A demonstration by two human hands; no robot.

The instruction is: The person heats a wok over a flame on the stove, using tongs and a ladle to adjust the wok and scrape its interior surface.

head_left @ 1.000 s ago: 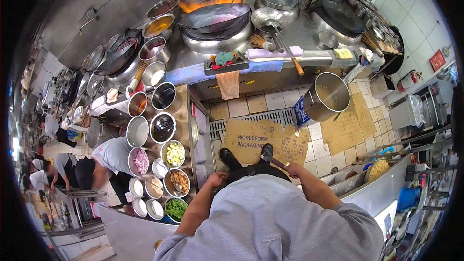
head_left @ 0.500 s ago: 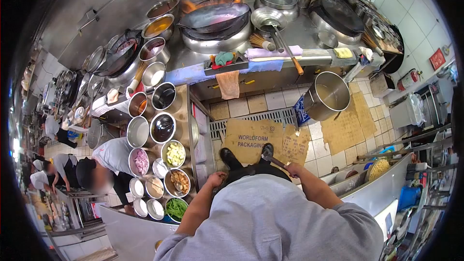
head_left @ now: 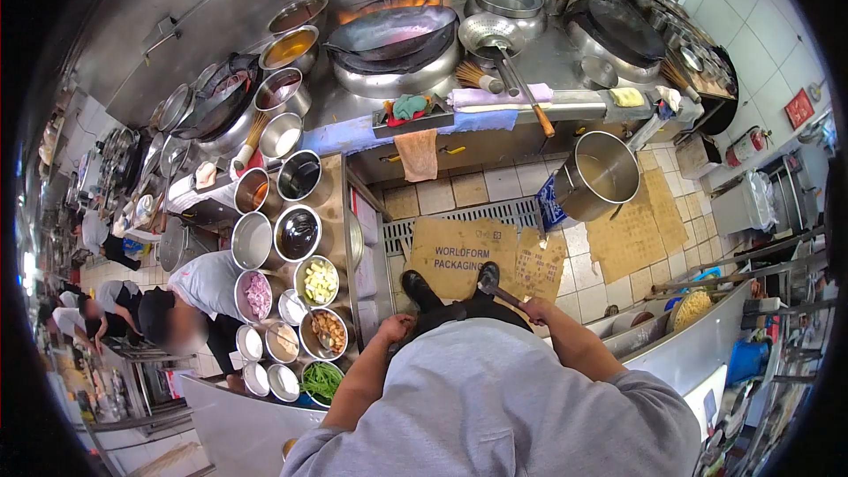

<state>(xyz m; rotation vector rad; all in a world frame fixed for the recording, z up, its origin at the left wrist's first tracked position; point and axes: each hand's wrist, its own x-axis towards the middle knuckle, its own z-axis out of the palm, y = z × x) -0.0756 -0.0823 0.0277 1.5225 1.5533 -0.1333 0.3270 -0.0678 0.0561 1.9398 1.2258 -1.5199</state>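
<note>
My right hand (head_left: 536, 309) is closed around a dark metal cooking tool (head_left: 505, 294), held low in front of my body above the shoes. The tool's far end is too small to make out fully. My left hand (head_left: 397, 328) hangs at my left side with its fingers curled; whatever may be in them is hidden. Close to it stands a counter with bowls: green vegetables (head_left: 321, 382), browned chunks (head_left: 324, 336) with a spoon, and pale green pieces (head_left: 319, 282). Ahead, a large wok (head_left: 392, 33) rests on a burner with an orange glow behind its rim.
A tall steel pot (head_left: 597, 178) stands ahead right beside a blue box (head_left: 549, 203). Flattened cardboard (head_left: 464, 278) covers the tiled floor underfoot. A strainer (head_left: 492, 36) and wooden-handled tool (head_left: 541, 115) lie right of the wok. Left of the bowls, a co-worker (head_left: 208, 291) bends over.
The flames behind the wok have shrunk, and its rear handles are less lit. Both hands and the cooking tool stay practically where they were.
</note>
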